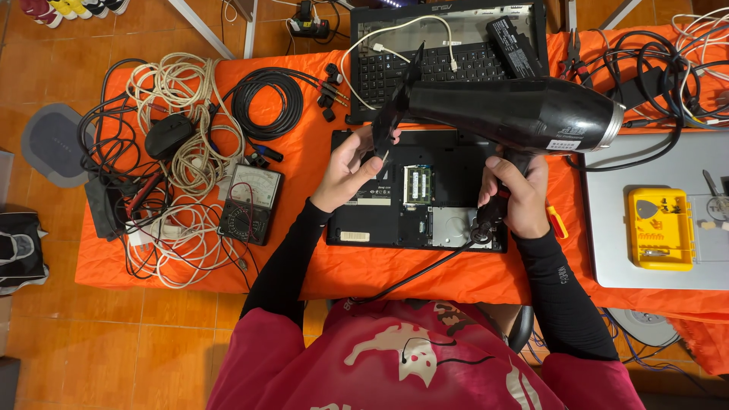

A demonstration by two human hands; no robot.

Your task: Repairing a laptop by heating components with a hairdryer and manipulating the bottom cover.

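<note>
Orange-covered table point(304, 258) across the whole view, cluttered edge to edge. At 3 o'clock, a grey closed laptop point(607, 228) with a yellow parts box point(661, 229) on top. At 12 o'clock, an open black laptop point(444, 64) with a white cable draped over its keys. At 9 o'clock, a tangle of white and black cables point(178, 159), an analogue multimeter point(250, 203) just beside it toward the centre.

Dead centre, an upturned black laptop base point(418, 190) with its cover off and green memory modules exposed. Held above that, a black hair dryer point(516, 114): long axis running from 9 to 3 o'clock, flat nozzle pointing toward 9 o'clock and tipped slightly down, silver rear ring toward 3 o'clock, cord trailing off toward 6 o'clock.

Right hand point(520, 199) wrapped tight around the dryer's handle, directly at 6 o'clock from the barrel. Left hand point(351, 168) at 7 o'clock from the nozzle tip, fingers pinched narrow on the nozzle's lower edge. Left hand nearer the nozzle, right hand nearer the barrel's middle, near the orange-handled screwdriver point(557, 222).
</note>
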